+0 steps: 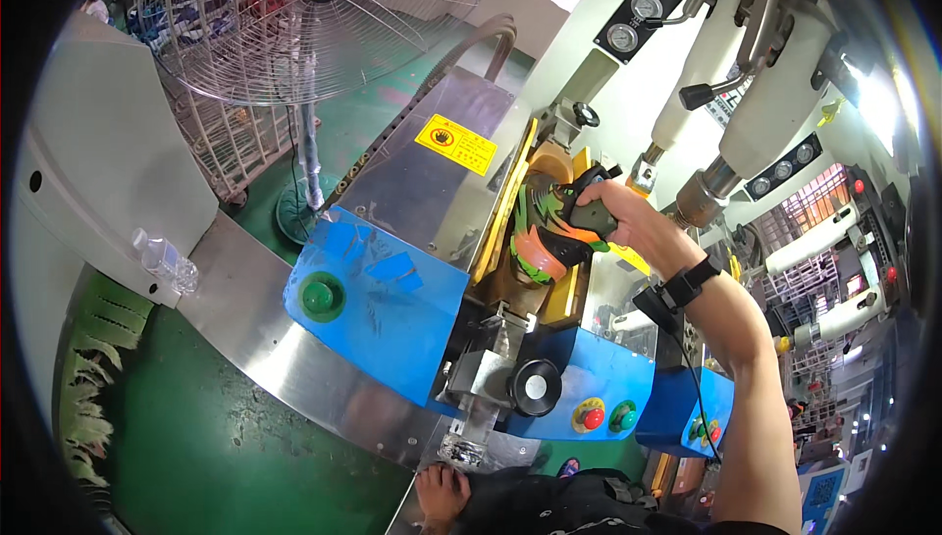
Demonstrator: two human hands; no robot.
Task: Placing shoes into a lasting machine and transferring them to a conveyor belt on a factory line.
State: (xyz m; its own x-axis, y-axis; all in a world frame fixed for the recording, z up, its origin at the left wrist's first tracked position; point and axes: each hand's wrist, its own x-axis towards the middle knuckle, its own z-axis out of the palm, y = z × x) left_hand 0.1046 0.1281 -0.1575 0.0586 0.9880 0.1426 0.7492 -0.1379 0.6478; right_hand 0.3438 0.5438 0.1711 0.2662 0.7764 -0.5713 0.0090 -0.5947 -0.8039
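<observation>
My right hand (628, 211) grips a black shoe (538, 237) with orange and green patterning at its dark opening, the thumb and fingers closed round the edge. The shoe lies tilted in the trough of a machine, between two yellow side pads (505, 206). A metal clamp with a round black knob (535, 387) stands at the near end of that trough. At the lower edge my left hand (442, 493) rests beside the metal bench edge, its fingers curled in and nothing visible in them. A dark band with a cable sits on my right wrist.
Blue control boxes flank the trough, one with a green button (321, 296), another with a red button (589, 417). Above right hang white press cylinders (780, 94) with a black-knobbed lever. A wire-caged fan (319, 15) stands far left; a plastic bottle (165, 262) lies on the ledge.
</observation>
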